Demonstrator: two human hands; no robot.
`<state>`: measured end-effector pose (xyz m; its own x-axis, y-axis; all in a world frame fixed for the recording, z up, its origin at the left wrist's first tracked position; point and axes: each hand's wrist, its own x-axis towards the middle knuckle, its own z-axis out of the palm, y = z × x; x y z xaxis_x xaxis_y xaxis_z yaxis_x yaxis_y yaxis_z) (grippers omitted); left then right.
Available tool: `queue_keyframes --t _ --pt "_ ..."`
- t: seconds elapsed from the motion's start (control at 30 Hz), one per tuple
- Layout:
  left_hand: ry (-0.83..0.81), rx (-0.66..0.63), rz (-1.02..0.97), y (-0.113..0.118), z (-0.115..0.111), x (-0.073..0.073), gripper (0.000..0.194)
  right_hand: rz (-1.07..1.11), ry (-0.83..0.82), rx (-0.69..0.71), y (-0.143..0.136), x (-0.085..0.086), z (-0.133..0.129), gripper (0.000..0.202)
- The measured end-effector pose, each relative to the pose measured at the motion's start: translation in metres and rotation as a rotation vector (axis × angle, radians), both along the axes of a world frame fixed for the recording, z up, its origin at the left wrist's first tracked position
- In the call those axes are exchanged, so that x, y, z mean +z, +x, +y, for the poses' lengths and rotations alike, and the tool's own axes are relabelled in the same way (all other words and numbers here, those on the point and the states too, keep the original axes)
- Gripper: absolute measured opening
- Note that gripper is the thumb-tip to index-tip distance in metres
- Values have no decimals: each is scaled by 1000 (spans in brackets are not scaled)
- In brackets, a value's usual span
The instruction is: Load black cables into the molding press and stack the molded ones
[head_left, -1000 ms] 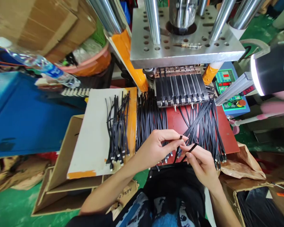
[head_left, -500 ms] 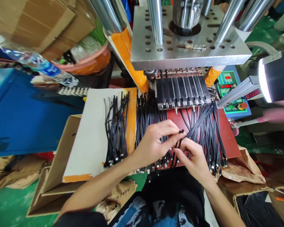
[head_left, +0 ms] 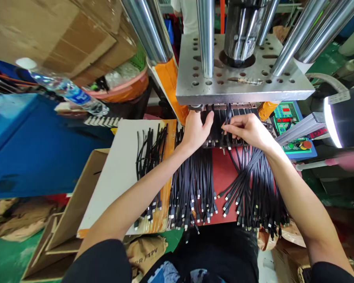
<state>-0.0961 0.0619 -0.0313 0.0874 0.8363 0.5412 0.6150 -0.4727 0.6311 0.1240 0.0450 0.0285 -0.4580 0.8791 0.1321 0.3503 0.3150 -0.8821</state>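
Under the press plate, a slotted metal fixture [head_left: 217, 131] holds black cables in its channels. My left hand [head_left: 195, 129] rests at the fixture's left end with thumb and fingers apart; its fingertips are partly hidden under the plate. My right hand [head_left: 244, 130] pinches a black cable [head_left: 227, 125] over the middle of the fixture, the cable's connector hanging at the front edge. In front of the fixture lie two bundles of black cables, one at the left [head_left: 191, 181] and one at the right [head_left: 261, 192], with metal-tipped ends toward me.
The steel press plate [head_left: 244, 91] hangs above my hands between shiny columns. A control panel [head_left: 295, 129] and a lit lamp [head_left: 332, 122] stand at the right. More cables lie on a white board [head_left: 115, 165] at the left, near a water bottle [head_left: 73, 92].
Both hands have moved forward from above the red surface to the fixture, and have separated. The small cable piece between them is now over the slots, and the view has shifted.
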Motion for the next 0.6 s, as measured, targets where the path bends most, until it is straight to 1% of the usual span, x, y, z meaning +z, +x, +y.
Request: queue_keyframes --t 0.03,0.07,0.1,0.17,0.2,0.23,0.33,0.43,0.53,0.6 --pt "59 -45 33 -3 -10 0 40 10 -24 15 -3 -2 13 47" --pt "115 -129 95 -7 -21 1 42 13 -45 33 -5 -5 22 47" --pt "166 -238 177 -12 -31 2 42 10 -62 51 -6 -8 28 47" --pt "221 -455 353 -20 -45 5 40 -11 -71 69 -8 -13 34 46" --pt "225 -519 413 -23 -48 6 38 -25 -60 58 -8 -15 34 46" --pt "211 -548 452 -24 -49 7 38 -39 -44 35 -8 -16 34 46" --pt "128 -537 513 -22 -46 10 38 -68 21 -51 -8 -19 30 45" --pt "103 -478 600 -15 -48 14 36 -57 74 -72 -5 -22 26 40" --pt "124 -430 650 -8 -56 16 40 48 24 -49 -3 -25 24 33" --pt "140 -409 656 -3 -62 16 45 101 -16 -49 -4 -28 26 35"
